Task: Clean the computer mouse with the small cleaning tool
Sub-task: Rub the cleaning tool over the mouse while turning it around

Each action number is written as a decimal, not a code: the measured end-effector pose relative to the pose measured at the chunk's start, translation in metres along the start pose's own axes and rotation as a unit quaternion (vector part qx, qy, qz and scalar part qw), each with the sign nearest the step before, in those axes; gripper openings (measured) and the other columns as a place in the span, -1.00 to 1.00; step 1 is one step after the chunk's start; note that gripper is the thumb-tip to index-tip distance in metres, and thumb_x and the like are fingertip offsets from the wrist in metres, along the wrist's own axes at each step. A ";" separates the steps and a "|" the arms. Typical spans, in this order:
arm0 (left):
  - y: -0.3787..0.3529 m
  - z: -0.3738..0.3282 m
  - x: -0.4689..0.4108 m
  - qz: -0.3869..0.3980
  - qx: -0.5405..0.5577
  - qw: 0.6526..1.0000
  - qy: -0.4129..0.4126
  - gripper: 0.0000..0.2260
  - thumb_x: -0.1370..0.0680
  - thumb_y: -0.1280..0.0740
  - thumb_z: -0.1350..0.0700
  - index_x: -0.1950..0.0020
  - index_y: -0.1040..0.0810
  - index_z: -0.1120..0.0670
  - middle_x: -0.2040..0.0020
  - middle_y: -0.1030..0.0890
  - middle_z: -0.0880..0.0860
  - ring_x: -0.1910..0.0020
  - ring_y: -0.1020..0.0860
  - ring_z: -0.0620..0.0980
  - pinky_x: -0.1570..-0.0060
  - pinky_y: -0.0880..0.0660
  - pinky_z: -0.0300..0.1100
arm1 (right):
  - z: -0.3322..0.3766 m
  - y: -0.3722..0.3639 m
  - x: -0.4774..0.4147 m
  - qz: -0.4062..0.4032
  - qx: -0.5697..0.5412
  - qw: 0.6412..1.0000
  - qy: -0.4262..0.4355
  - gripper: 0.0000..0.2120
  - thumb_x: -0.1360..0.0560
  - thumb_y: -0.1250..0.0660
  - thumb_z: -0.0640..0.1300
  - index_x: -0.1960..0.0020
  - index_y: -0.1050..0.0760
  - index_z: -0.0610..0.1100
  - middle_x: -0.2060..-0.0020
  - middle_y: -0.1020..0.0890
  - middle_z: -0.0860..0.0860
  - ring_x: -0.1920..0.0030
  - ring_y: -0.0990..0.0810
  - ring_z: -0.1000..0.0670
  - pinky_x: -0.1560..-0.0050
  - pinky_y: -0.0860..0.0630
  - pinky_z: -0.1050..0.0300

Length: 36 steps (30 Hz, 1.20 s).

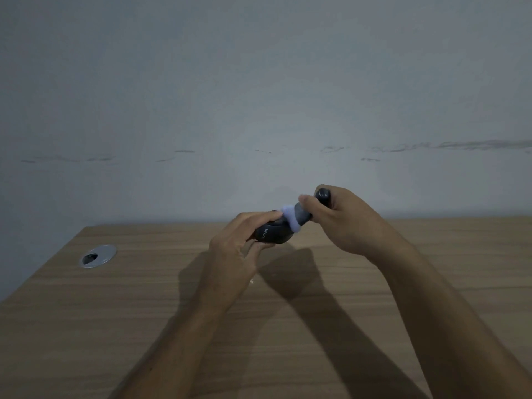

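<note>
A dark computer mouse [273, 234] with white lettering is held above the wooden desk [144, 298], with my left hand [239, 249] gripping it from the left, fingers over its top and thumb beneath. My right hand [342, 220] is closed around a small dark cleaning tool [305, 213], whose rounded end [324, 194] sticks out above my fingers. The tool's pale, soft head [291, 218] presses against the mouse's upper right side. Most of the tool's body is hidden by my fingers.
A round silver cable grommet [97, 256] is set into the desk at the left. A plain grey-white wall [259, 96] rises right behind the desk's far edge. Both forearms cast shadows across the middle of the desk.
</note>
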<state>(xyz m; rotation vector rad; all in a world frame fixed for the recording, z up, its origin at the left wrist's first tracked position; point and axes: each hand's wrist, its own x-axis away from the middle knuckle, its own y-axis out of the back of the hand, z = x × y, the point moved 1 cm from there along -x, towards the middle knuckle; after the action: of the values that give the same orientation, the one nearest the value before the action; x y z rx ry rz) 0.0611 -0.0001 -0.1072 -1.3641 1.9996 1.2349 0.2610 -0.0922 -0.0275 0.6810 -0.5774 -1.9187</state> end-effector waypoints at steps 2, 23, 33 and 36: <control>0.000 0.000 0.000 0.005 -0.024 0.999 -0.021 -0.56 -0.55 -0.55 0.40 -0.40 -0.70 0.11 -0.26 -0.73 0.00 -0.28 -0.70 -0.04 -0.28 -0.66 -0.01 | -0.001 -0.001 0.000 -0.035 0.036 0.999 -0.014 -0.60 -0.67 -0.26 0.06 0.09 -0.51 -0.29 0.38 -0.39 -0.02 0.40 -0.31 -0.03 0.35 -0.28 0.07; -0.002 0.002 0.000 0.024 -0.105 0.987 -0.117 -0.54 -0.50 -0.49 0.56 -0.33 -0.72 0.21 -0.24 -0.70 0.15 -0.19 -0.68 0.15 -0.26 -0.63 -0.06 | 0.007 0.007 0.005 0.002 -0.010 1.000 -0.016 -0.54 -0.68 -0.28 -0.04 0.38 -0.61 -0.04 0.56 -0.49 0.22 0.52 -0.41 0.13 0.40 -0.36 0.28; -0.002 -0.001 0.004 -0.025 0.101 0.983 0.152 -0.52 -0.50 -0.66 0.20 -0.35 -0.64 -0.06 -0.26 -0.74 -0.14 -0.23 -0.73 -0.16 -0.26 -0.67 -0.19 | 0.003 -0.003 0.003 -0.069 0.041 0.997 0.000 -0.61 -0.71 -0.27 0.06 0.18 -0.35 -0.16 0.40 -0.37 0.00 0.42 -0.28 0.00 0.41 -0.21 0.16; 0.003 0.001 0.003 -0.032 0.113 0.974 0.193 -0.49 -0.48 -0.69 0.14 -0.36 -0.62 -0.10 -0.26 -0.75 -0.16 -0.19 -0.74 -0.19 -0.24 -0.67 -0.21 | 0.003 -0.005 0.004 -0.025 0.013 0.999 0.029 -0.55 -0.71 -0.27 0.13 0.15 -0.41 -0.22 0.39 -0.36 0.03 0.42 -0.27 0.02 0.35 -0.25 0.10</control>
<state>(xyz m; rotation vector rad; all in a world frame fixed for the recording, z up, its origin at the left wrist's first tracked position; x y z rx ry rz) 0.0571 -0.0005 -0.1089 -1.6296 2.2461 0.7233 0.2544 -0.0934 -0.0298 0.7714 -0.5547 -1.9333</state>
